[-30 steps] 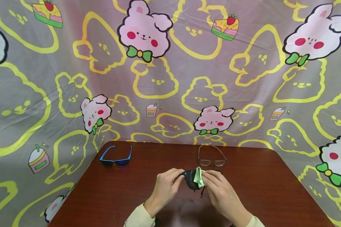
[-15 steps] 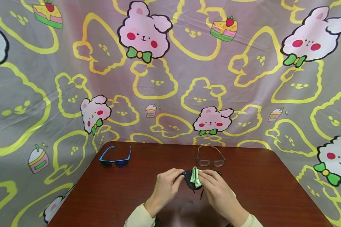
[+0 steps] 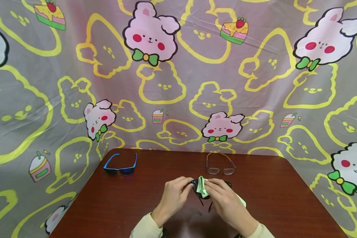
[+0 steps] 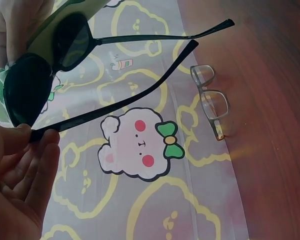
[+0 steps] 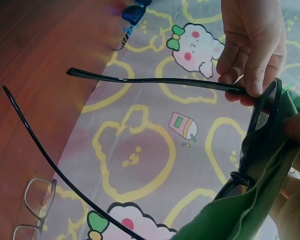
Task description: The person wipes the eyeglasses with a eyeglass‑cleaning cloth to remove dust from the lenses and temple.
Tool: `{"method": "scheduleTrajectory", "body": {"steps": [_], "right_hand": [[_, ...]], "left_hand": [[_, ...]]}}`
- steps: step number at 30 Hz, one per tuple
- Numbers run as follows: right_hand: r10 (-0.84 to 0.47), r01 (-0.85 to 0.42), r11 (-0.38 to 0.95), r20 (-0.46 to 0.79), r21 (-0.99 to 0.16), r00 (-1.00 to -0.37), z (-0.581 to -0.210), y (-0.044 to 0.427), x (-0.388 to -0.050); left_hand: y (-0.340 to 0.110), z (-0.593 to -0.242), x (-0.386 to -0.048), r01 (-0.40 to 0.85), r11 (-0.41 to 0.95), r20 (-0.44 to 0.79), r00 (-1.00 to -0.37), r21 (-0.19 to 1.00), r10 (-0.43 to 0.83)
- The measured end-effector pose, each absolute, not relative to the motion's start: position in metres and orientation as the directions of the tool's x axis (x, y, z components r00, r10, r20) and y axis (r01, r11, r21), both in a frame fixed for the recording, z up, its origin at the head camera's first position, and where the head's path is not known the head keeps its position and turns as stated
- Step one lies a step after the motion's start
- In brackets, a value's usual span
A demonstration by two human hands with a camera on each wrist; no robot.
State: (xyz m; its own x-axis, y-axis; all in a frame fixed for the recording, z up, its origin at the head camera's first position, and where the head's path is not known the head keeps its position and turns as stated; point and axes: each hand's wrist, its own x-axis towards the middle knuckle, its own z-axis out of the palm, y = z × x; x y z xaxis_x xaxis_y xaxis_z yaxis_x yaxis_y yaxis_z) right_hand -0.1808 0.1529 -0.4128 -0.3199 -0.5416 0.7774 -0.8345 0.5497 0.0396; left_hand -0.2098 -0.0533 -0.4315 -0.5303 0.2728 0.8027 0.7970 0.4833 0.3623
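Black sunglasses are held up over the table between both hands, their temples unfolded. My left hand pinches one outer corner of the frame, near the hinge, between thumb and fingers. A light green cloth lies folded over the front of a lens. My right hand holds that cloth against the lens, with fingers on its front; part of the cloth hangs below the palm. In the right wrist view the green cloth covers much of the lens fronts.
Blue-framed sunglasses rest at the back left of the brown table. Clear eyeglasses with thin temples stand behind the hands. A patterned curtain encloses the back and sides.
My right hand and the cloth have slid left across the lens toward my left hand. My left hand has kept its grip in nearly the same spot.
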Motion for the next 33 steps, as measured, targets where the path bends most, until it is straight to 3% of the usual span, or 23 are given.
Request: {"method": "scheduleTrajectory", "body": {"steps": [9,21,33], "right_hand": [[-0.577,-0.843,0.538,0.740,0.025,-0.346,-0.4138,0.1533,-0.1793],[-0.581,-0.867,0.493,0.767,0.065,-0.273,-0.4157,0.1482,-0.1786],[-0.601,-0.874,0.477,0.760,0.091,-0.249,-0.4177,0.1476,-0.1740]], "left_hand": [[-0.0537,-0.4320,-0.2098,0.794,0.478,0.791,-0.543,0.376,0.280],[-0.0541,-0.4310,-0.2098,0.787,0.494,0.795,-0.542,0.368,0.272],[-0.0547,-0.4318,-0.2097,0.762,0.486,0.767,-0.590,0.427,0.252]]}}
